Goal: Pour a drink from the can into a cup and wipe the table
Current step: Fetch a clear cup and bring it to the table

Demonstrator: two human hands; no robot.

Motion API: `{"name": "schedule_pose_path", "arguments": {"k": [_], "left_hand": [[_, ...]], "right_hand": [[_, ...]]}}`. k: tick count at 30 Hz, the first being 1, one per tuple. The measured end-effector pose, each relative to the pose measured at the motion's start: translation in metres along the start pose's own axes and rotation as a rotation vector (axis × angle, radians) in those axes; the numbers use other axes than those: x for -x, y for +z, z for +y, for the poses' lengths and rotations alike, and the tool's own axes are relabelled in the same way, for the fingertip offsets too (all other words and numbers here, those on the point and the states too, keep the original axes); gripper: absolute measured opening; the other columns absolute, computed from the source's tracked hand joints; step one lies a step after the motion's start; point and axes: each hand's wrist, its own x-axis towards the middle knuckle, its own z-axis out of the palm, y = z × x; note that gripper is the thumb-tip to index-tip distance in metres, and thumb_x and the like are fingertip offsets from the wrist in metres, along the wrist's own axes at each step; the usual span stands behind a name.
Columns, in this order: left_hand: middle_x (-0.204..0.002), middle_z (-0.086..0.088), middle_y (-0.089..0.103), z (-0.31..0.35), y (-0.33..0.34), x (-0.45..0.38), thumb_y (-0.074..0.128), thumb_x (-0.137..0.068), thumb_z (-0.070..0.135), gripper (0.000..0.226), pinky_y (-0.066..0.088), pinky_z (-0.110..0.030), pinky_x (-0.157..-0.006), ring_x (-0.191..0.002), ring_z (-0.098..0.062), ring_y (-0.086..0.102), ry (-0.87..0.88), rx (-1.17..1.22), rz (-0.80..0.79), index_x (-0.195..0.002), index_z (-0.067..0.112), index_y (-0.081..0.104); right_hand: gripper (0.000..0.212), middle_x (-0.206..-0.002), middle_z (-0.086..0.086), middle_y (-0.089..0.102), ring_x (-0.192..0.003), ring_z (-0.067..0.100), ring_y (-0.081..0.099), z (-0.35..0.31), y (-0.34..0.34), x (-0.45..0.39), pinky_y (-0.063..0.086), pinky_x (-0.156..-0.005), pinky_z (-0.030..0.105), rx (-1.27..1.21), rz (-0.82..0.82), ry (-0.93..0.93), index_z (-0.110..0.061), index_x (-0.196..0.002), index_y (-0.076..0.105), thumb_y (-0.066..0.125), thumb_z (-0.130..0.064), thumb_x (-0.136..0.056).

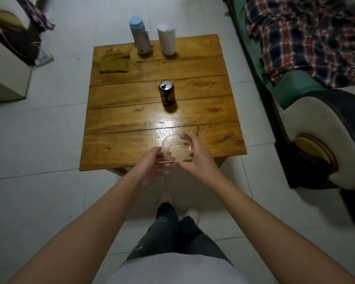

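A clear plastic cup [177, 146] is held over the near edge of the wooden table [131, 111]. It looks empty apart from a little liquid at the bottom. My right hand [195, 158] wraps around its right side and my left hand [152, 165] touches its left side from below. A dark opened can [167, 92] stands upright in the middle of the table, well beyond both hands. Wet drops [168, 128] glisten on the wood just past the cup. A folded yellow-green cloth [114, 63] lies at the far left of the table.
A flask with a blue lid [140, 34] and a white cylinder [166, 38] stand at the table's far edge. A sofa with a plaid blanket [299, 37] runs along the right. A cabinet [6, 64] stands at the left. My legs [178, 228] are below on the tiled floor.
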Motion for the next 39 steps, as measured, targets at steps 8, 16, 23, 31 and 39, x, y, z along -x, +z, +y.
{"name": "schedule_pose_path", "arguments": {"k": [8, 16, 23, 31, 39], "left_hand": [[-0.093, -0.002, 0.067, 0.016, -0.026, -0.027, 0.03, -0.094, 0.022, 0.035, 0.049, -0.03, -0.068, -0.079, -0.014, 0.064, -0.033, 0.06, -0.005, -0.114, 0.008, 0.056], [-0.109, -0.009, 0.066, 0.053, -0.055, -0.067, 0.033, -0.094, 0.015, 0.029, 0.05, -0.032, -0.075, -0.087, -0.016, 0.065, -0.035, 0.033, -0.046, -0.107, 0.012, 0.06], [-0.114, -0.012, 0.066, 0.073, -0.071, -0.111, 0.04, -0.094, 0.013, 0.031, 0.054, -0.029, -0.071, -0.087, -0.016, 0.068, -0.026, -0.015, -0.041, -0.119, 0.006, 0.057], [-0.114, -0.011, 0.065, 0.082, -0.072, -0.153, 0.05, -0.089, 0.006, 0.036, 0.053, -0.039, -0.084, -0.096, -0.021, 0.067, -0.01, -0.028, -0.017, -0.125, 0.012, 0.053], [-0.113, -0.005, 0.059, 0.085, -0.074, -0.176, 0.064, -0.079, -0.007, 0.069, 0.052, -0.025, -0.08, -0.09, -0.012, 0.059, 0.191, -0.211, -0.045, -0.13, 0.035, 0.043]], "right_hand": [[0.08, -0.136, -0.002, 0.046, -0.123, 0.013, 0.046, -0.006, 0.014, -0.043, 0.046, -0.096, 0.037, 0.003, -0.029, 0.029, -0.019, -0.137, 0.032, 0.077, -0.016, -0.07], [0.08, -0.137, -0.002, 0.046, -0.125, 0.012, 0.044, -0.014, 0.027, -0.101, 0.046, -0.098, 0.039, 0.022, -0.013, 0.044, -0.02, -0.137, 0.031, 0.077, -0.023, -0.072], [0.081, -0.139, -0.003, 0.045, -0.127, 0.011, 0.043, -0.006, 0.031, -0.149, 0.043, -0.1, 0.03, 0.012, -0.031, 0.068, -0.022, -0.139, 0.029, 0.076, -0.02, -0.073], [0.083, -0.137, -0.005, 0.046, -0.124, 0.007, 0.043, 0.021, 0.032, -0.201, 0.041, -0.098, 0.024, 0.038, -0.102, 0.063, -0.023, -0.138, 0.03, 0.078, -0.021, -0.07], [0.085, -0.135, -0.006, 0.048, -0.121, 0.006, 0.046, 0.043, 0.039, -0.23, 0.039, -0.095, 0.017, -0.002, -0.171, 0.092, -0.024, -0.138, 0.03, 0.078, -0.015, -0.069]]}}
